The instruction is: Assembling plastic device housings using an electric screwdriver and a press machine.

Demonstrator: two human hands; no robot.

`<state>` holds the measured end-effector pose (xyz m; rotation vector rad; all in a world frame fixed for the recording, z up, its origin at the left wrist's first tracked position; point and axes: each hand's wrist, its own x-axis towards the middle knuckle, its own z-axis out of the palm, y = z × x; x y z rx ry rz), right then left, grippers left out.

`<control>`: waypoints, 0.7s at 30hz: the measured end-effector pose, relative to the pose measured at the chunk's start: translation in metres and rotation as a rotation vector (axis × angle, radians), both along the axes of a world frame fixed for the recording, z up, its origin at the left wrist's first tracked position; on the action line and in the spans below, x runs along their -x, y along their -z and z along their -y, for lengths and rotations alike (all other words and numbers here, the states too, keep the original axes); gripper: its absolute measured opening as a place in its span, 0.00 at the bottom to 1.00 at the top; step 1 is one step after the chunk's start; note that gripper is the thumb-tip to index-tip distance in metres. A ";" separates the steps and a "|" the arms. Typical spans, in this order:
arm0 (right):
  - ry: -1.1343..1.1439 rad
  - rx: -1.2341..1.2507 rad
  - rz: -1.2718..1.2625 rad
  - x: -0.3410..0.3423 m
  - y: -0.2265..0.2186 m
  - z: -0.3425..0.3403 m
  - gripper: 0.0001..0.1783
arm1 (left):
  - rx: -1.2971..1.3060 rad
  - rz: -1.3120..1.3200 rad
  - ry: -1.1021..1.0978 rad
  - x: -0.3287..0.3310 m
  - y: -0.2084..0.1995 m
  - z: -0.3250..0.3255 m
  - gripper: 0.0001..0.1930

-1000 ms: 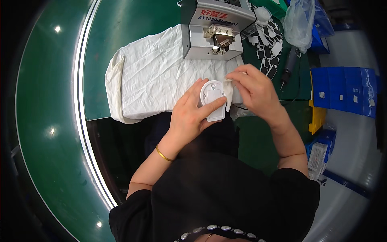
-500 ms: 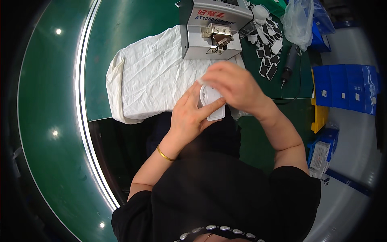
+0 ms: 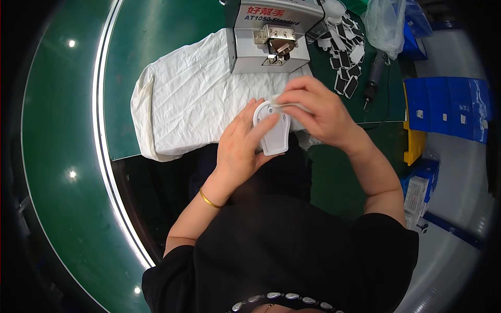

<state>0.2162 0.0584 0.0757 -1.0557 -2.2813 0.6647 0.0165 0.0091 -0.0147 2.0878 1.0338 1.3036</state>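
Observation:
My left hand is wrapped around a white plastic housing, rounded at its far end and narrower at the near end, with small holes in its face. The left thumb is blurred and lies over the face of the housing. At the far right rim, my right hand has its fingers closed on a thin whitish scrap; I cannot tell whether it is cloth or film. Both hands are over the front edge of a white cloth spread on the bench.
A grey machine with a metal mechanism stands on the cloth's far side. To its right lie several black-and-white flat pieces, an electric screwdriver and a clear plastic bag. Blue bins stand farther right.
My right hand has drawn back slightly to the right, so the whitish scrap and more of the housing's face now show. The left thumb has lifted toward the housing's far end.

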 end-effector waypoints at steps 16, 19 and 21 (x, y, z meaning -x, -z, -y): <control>0.588 -0.200 0.446 -0.113 -0.044 -0.048 0.09 | 0.002 0.087 -0.020 -0.002 0.004 -0.001 0.58; 0.613 -0.432 0.180 -0.101 -0.057 -0.082 0.09 | 0.010 0.043 -0.026 -0.001 0.002 0.002 0.59; 0.535 -0.562 0.155 -0.088 -0.059 -0.103 0.09 | 0.017 0.045 -0.019 0.000 0.002 0.004 0.59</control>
